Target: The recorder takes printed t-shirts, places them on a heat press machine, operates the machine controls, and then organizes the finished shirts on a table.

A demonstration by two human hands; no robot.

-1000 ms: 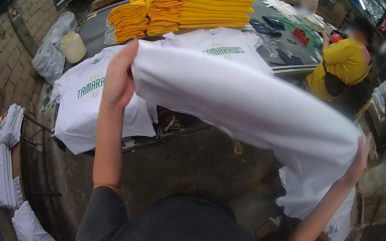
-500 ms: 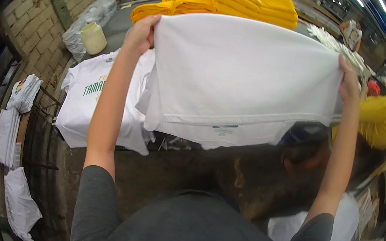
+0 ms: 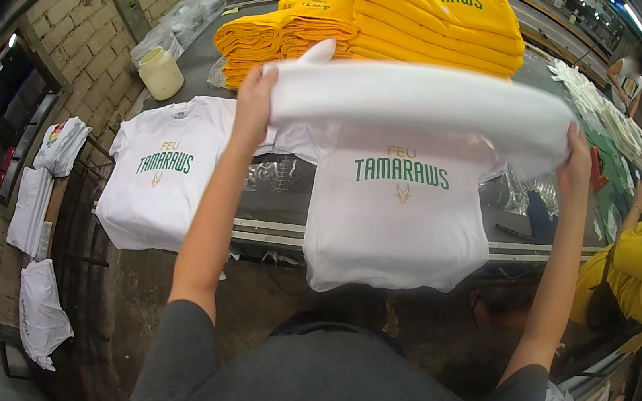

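Observation:
A length of white T-shirt cloth (image 3: 423, 100) is stretched sideways between my two raised hands, blurred by motion. My left hand (image 3: 256, 103) grips its left end, and my right hand (image 3: 576, 159) grips its right end. Just below it, a white T-shirt (image 3: 398, 231) with a green and gold chest print lies front up, its lower part over the table's near edge. The held cloth hides its neck; whether the two are one garment I cannot tell. A similar white T-shirt (image 3: 151, 166) lies beside my left forearm.
Folded yellow shirts (image 3: 441, 26) are stacked at the back of the dark table (image 3: 281, 195). A cream plastic jar (image 3: 161, 74) stands at the left, near clear plastic bags (image 3: 191, 17). To the right, a person in a yellow top (image 3: 636, 270) is close by. White shirts (image 3: 29, 211) are piled at far left.
The white cloth has gone from a broad hanging sheet to a narrow band. The printed shirt beneath now shows. My hands are slightly lower in the picture and still grip both ends.

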